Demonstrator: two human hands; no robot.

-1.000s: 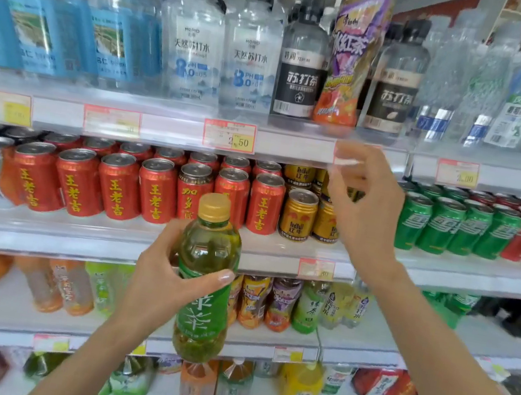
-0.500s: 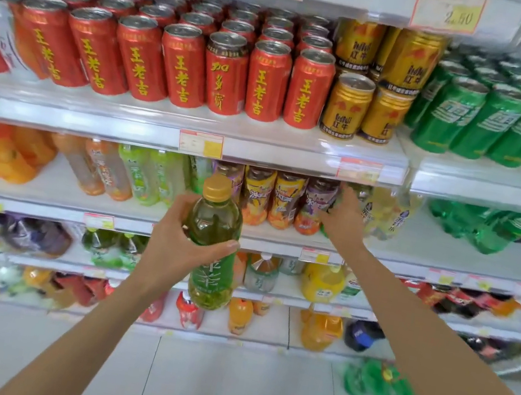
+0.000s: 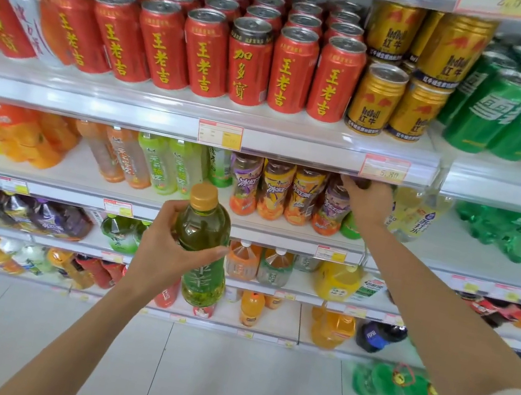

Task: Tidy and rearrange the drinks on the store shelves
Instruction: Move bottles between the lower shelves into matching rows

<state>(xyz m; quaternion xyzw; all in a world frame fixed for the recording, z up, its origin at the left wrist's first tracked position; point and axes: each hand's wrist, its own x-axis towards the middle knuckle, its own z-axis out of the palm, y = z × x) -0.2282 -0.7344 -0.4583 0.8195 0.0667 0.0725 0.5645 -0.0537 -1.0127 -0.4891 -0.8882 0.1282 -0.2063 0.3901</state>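
My left hand [image 3: 159, 249] is wrapped around a green tea bottle [image 3: 206, 240] with a gold cap, holding it upright in front of the shelves. My right hand [image 3: 368, 202] reaches under the can shelf into the bottle shelf [image 3: 264, 229]. Its fingers curl over the dark top of a bottle whose green base [image 3: 351, 227] shows below the wrist; the bottle's body is hidden. That bottle stands just right of a row of purple and yellow iced tea bottles [image 3: 274, 189].
Red cans [image 3: 204, 51], gold cans [image 3: 377, 99] and green cans [image 3: 510, 116] fill the shelf above. Pale yellow bottles [image 3: 419, 218] stand right of my right hand. Lower shelves hold orange and mixed bottles [image 3: 330, 328]. Green bottles [image 3: 392, 387] lie on the tiled floor.
The view has dropped from the top shelves to the lower ones. My right hand came down from the upper price rail and closed on a bottle top; the left still holds the green tea.
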